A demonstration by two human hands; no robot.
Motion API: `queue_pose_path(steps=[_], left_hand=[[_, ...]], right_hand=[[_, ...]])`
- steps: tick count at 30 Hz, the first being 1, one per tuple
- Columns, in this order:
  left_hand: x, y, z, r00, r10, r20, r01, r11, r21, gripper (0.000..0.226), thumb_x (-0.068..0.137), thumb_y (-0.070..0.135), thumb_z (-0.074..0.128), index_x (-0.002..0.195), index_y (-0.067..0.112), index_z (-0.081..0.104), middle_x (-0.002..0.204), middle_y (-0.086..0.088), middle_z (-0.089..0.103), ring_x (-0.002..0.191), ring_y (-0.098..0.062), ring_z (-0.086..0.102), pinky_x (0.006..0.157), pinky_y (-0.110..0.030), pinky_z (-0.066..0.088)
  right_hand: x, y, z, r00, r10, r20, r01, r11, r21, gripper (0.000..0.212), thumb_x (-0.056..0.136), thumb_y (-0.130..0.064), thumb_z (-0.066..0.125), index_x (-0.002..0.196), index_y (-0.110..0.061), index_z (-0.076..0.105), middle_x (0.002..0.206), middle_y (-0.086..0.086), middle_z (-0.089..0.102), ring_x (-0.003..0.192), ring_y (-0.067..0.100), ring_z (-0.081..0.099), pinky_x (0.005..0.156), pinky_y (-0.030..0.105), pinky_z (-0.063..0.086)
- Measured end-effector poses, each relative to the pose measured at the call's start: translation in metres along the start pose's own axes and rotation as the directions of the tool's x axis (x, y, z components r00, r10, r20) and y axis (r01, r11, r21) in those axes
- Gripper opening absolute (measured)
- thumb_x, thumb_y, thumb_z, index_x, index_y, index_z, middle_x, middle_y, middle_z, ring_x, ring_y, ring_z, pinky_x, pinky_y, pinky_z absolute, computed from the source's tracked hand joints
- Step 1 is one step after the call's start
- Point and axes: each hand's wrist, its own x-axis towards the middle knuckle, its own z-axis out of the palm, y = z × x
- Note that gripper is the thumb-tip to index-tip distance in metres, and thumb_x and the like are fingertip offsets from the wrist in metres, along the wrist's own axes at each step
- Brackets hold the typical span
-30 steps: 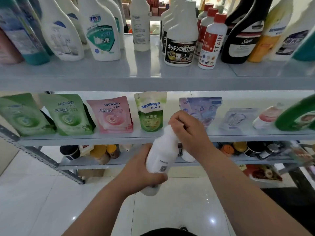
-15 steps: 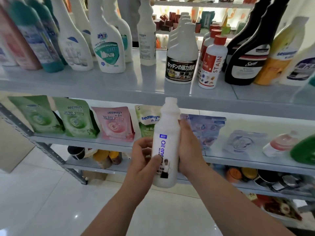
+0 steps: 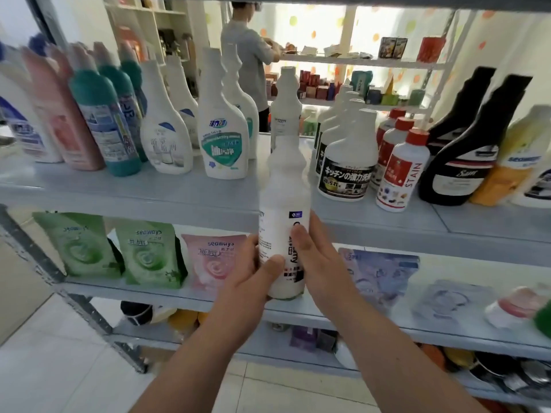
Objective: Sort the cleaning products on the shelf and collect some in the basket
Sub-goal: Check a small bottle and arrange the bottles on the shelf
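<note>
held bottle: white, with a small dark-blue square and black lettering
shelf: pale blue-grey
spray bottle: white, teal shield-shaped label
red-capped bottle: white body, red cap, red label panel
black bottles: black, white labels
green pouches: green, pale swirl
pink pouch: pink, paler swirl
floor: glossy white tiles
far wall: white, orange and green dots

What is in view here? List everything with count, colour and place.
held bottle: one, white, upright before the upper shelf
black-label bottles: row, count unclear, white, upper shelf, right of held bottle
red-capped bottles: three, white, upper shelf
black bottles: two, black, upper shelf right
spray-neck bottles: several, white, upper shelf left
green pouches: two, green, middle shelf left
pink pouch: one, pink, middle shelf
person: one, grey top, background
left hand: one, grips held bottle's lower left
right hand: one, grips its right side
</note>
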Motion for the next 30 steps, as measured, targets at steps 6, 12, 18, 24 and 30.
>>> queue_pose_path(steps=[6,12,18,24,30], left_hand=[[0.044,0.027,-0.026,0.99,0.138,0.022,-0.139,0.97,0.2,0.041,0.085,0.034,0.05,0.113,0.064,0.058,0.113,0.024,0.068,0.103,0.001,0.065,0.085,-0.027,0.052],[0.092,0.044,-0.049,0.944,0.276,0.178,-0.328,0.822,0.465,0.037,0.101,0.048,0.047,0.138,0.048,0.048,0.125,0.023,0.061,0.116,0.005,0.056,0.094,-0.026,0.048],[0.138,0.058,-0.1,0.881,0.357,0.309,-0.448,0.427,0.785,0.049,0.103,0.048,0.038,0.141,0.023,0.057,0.131,0.001,0.065,0.117,-0.018,0.056,0.097,-0.035,0.044],[0.154,0.04,-0.116,0.878,0.303,0.37,-0.406,0.061,0.912,0.057,0.091,0.042,0.026,0.109,0.013,0.073,0.108,-0.008,0.07,0.096,-0.029,0.06,0.086,-0.043,0.05],[0.157,0.031,-0.115,0.876,0.341,0.343,-0.365,0.002,0.931,0.041,0.087,0.043,0.04,0.1,0.015,0.067,0.096,-0.005,0.063,0.086,-0.027,0.055,0.071,-0.038,0.047]], right_hand=[[0.037,-0.004,0.013,0.994,-0.02,-0.108,0.021,1.0,0.008,0.033,0.095,-0.067,0.048,0.124,-0.082,0.04,0.125,-0.044,0.059,0.118,-0.013,0.059,0.103,0.027,0.054],[0.075,-0.016,0.022,0.97,-0.086,-0.228,0.073,0.995,-0.064,0.078,0.072,-0.062,0.073,0.143,-0.043,0.045,0.122,-0.02,0.072,0.111,0.004,0.07,0.097,0.033,0.057],[0.105,-0.015,0.023,0.948,-0.107,-0.3,0.043,0.976,-0.212,0.075,0.085,-0.043,0.079,0.149,-0.043,0.04,0.13,-0.013,0.07,0.117,0.01,0.068,0.103,0.05,0.055],[0.134,-0.003,0.025,0.914,-0.167,-0.369,0.024,0.932,-0.363,0.079,0.089,-0.031,0.078,0.149,-0.051,0.03,0.135,-0.024,0.061,0.12,-0.003,0.06,0.11,0.043,0.049],[0.16,0.002,0.028,0.912,-0.183,-0.368,-0.008,0.887,-0.461,0.084,0.093,-0.028,0.075,0.154,-0.044,0.019,0.141,-0.015,0.056,0.118,-0.004,0.058,0.094,0.01,0.043]])
